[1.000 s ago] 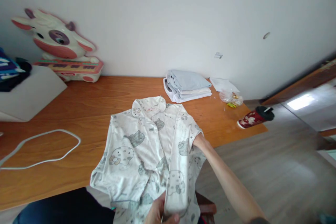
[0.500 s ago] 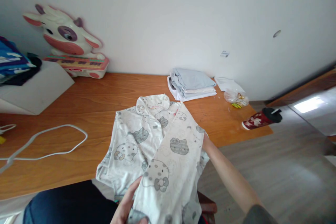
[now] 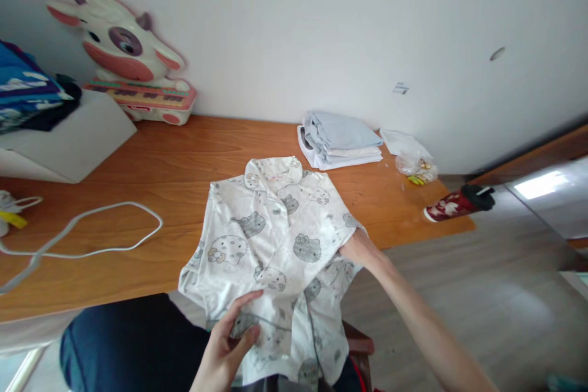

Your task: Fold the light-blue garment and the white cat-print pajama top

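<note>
A white pajama shirt [image 3: 275, 239] with grey cartoon-cat prints lies collar-up on the table, its lower part draping over the front edge toward my lap. On its lower left front rests my left hand [image 3: 232, 337], with thumb and index finger spread apart on the fabric. My right hand [image 3: 361, 249] reaches in from the right beneath a folded-over part of the shirt. Cloth covers its fingers, so their grip is hidden.
Behind the shirt sits a folded clothes stack [image 3: 342, 141], beside a clear plastic bag [image 3: 416, 166]. A red tumbler [image 3: 454, 203] stands near the table's right end. A white cable [image 3: 105, 251], a white box [image 3: 78, 141] and a cow toy keyboard [image 3: 147, 98] occupy the left side.
The long patterned section that hung toward me is folded back up, showing the shirt's lower front. My right hand has gone under the cloth; my left thumb and index finger have spread.
</note>
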`<state>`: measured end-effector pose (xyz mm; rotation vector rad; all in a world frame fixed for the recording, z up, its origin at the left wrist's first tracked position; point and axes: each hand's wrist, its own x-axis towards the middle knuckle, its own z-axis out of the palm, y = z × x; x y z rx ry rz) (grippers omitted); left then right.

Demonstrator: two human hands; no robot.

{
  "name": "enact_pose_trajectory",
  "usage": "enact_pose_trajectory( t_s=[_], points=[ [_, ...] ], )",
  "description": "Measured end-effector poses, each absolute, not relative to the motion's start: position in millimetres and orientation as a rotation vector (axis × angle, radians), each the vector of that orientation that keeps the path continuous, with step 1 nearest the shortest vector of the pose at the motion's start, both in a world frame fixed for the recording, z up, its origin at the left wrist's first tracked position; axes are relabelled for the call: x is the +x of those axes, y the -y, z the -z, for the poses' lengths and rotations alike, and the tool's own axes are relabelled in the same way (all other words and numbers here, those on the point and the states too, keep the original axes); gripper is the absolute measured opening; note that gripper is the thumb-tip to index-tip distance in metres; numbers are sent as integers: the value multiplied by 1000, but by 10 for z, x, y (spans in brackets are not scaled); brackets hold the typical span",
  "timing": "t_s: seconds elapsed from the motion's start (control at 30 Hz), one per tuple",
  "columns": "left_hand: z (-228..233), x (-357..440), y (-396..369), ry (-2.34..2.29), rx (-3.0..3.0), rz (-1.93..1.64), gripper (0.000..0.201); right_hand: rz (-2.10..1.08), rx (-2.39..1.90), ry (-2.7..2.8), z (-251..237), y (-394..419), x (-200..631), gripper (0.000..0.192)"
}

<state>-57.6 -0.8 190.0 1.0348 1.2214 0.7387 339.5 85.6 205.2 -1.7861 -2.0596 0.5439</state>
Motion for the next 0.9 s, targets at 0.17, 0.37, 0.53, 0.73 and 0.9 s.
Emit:
enact_pose_trajectory(
  t_s=[0.17, 0.37, 0.53, 0.73, 0.9],
  points=[
    [-1630, -589, 86, -1240, 1013, -818, 73, -424, -1766, 1568, -1479, 316, 3636, 24],
    [-1347, -423, 254, -1215, 548, -788, 87, -783, -1833, 669, -585, 742, 3520, 67],
    [-1409, -381, 291, -948, 200, -759, 67, -1097, -1764, 580, -636, 579, 3364, 65],
    [-1407, -695, 292, -775, -90, -963, 42, -1302, -1731, 357, -1057, 1170, 3666, 56],
    [-1379, -433, 325, -767, 66, -961, 50, -1309, -1888, 679, -1105, 1314, 3764, 61]
  ],
)
